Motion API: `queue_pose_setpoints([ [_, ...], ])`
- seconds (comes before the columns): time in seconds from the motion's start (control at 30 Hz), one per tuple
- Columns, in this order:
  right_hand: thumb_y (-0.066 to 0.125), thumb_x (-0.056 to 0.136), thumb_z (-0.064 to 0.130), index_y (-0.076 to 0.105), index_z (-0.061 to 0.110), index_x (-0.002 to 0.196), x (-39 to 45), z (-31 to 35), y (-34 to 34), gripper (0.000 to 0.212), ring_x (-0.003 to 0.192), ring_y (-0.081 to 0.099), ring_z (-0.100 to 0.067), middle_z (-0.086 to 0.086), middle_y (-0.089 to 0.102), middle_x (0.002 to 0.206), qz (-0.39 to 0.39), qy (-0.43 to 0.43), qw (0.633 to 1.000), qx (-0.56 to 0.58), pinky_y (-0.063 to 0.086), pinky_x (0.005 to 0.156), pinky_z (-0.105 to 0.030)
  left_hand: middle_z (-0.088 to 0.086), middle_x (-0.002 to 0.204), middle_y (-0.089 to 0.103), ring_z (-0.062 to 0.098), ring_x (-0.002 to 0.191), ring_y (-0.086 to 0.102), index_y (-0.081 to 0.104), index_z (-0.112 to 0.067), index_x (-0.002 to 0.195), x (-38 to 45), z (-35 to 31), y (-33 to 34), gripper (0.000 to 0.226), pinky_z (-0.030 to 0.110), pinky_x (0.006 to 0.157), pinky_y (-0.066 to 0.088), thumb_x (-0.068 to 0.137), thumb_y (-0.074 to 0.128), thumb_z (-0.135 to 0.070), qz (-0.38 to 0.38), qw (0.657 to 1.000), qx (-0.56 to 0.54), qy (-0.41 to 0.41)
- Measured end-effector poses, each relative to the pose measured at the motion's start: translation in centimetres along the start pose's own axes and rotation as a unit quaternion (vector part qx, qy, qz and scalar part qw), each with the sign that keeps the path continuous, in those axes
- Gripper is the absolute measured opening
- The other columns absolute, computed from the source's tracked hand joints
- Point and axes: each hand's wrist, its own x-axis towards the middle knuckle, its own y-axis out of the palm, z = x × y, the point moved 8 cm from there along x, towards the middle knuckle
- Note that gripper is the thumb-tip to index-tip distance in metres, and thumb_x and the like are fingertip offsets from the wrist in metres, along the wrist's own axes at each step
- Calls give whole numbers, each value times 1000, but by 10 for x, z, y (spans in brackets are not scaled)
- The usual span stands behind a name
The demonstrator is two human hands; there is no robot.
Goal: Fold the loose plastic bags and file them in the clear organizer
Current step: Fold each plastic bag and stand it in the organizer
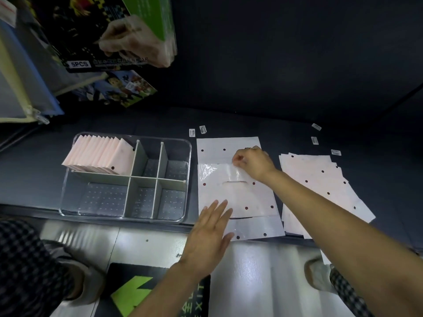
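A white plastic bag with dark dots (238,195) lies flat on the dark shelf, its far part doubled toward me. My right hand (251,162) pinches the folded edge of that bag near its far side. My left hand (209,232) lies flat with straight fingers on the bag's near left corner. To the left stands the clear organizer (186,179) with grey dividers. Several folded bags (103,156) stand filed in its far left compartment. A loose pile of unfolded dotted bags (320,186) lies to the right.
Small barcode stickers (202,129) lie scattered on the shelf behind the bags. Packaged goods (91,37) hang at the upper left above a zippered pouch (25,97). Below the shelf edge is a shiny floor (263,271) with a green arrow mat (130,296) and my shoes.
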Motion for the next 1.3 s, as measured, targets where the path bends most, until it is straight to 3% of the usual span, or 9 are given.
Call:
queue_pose_setpoints([
  [0.23,51,94,10,62,8,120,-77,30,22,29,114,55,-29,-10,62,123,-97,-102,990,18,41,96,-35,6,145,44,21,133,41,50,-10,136,-8,13,32,61,39,110,28,93,30,-47,114,987,113,1],
  [0.37,54,92,29,60,8,125,-140,49,68,40,121,56,-24,-7,58,132,-81,-213,971,-76,44,101,-42,6,138,51,19,129,47,56,-11,130,-4,11,37,64,35,108,37,91,24,-51,140,983,118,-2],
  [0.4,44,94,36,56,8,130,-148,45,79,47,125,52,-21,-5,54,136,-55,-214,969,-112,42,104,-41,8,144,44,20,134,40,50,-10,135,-4,15,36,66,36,110,36,92,22,-51,149,980,131,-13],
  [0.5,27,93,50,40,7,140,-160,10,94,65,135,38,-21,-5,38,147,-4,-174,969,-174,20,115,-38,6,155,-20,21,143,-19,-12,-10,148,-12,26,50,72,38,116,-12,98,15,-54,201,968,152,2],
  [0.6,26,91,55,37,6,142,-169,-30,86,71,137,35,-23,-7,34,150,27,-142,968,-204,11,112,-36,4,149,-35,20,136,-34,-30,-12,140,-22,37,49,76,36,111,-23,98,17,-55,210,963,168,-5],
  [0.8,15,97,54,58,4,127,-181,-59,49,72,124,53,-25,-9,53,136,-27,-139,968,-209,24,111,-37,4,147,-38,20,133,-38,-31,-11,140,-42,54,41,79,37,107,-26,97,18,-57,221,958,180,-45],
  [0.93,67,84,31,69,5,109,-166,-20,32,36,102,66,-28,-9,68,113,-135,-169,972,-96,53,90,-41,2,153,-27,18,140,-26,-21,-14,145,-39,50,37,74,32,112,-20,98,19,-54,196,970,133,-65],
  [1.07,85,67,17,70,9,97,-144,16,40,35,83,68,-24,-5,70,96,-137,-181,973,-51,56,73,-32,-1,159,-8,15,146,-9,0,-17,151,-33,49,30,68,27,116,-7,99,25,-51,156,981,76,-85],
  [1.3,86,65,17,69,15,65,-134,28,50,17,62,61,-16,2,66,73,-162,-217,956,-115,47,52,-19,-2,159,2,15,146,0,12,-22,151,-28,51,28,63,30,118,8,98,30,-50,131,984,45,-111],
])
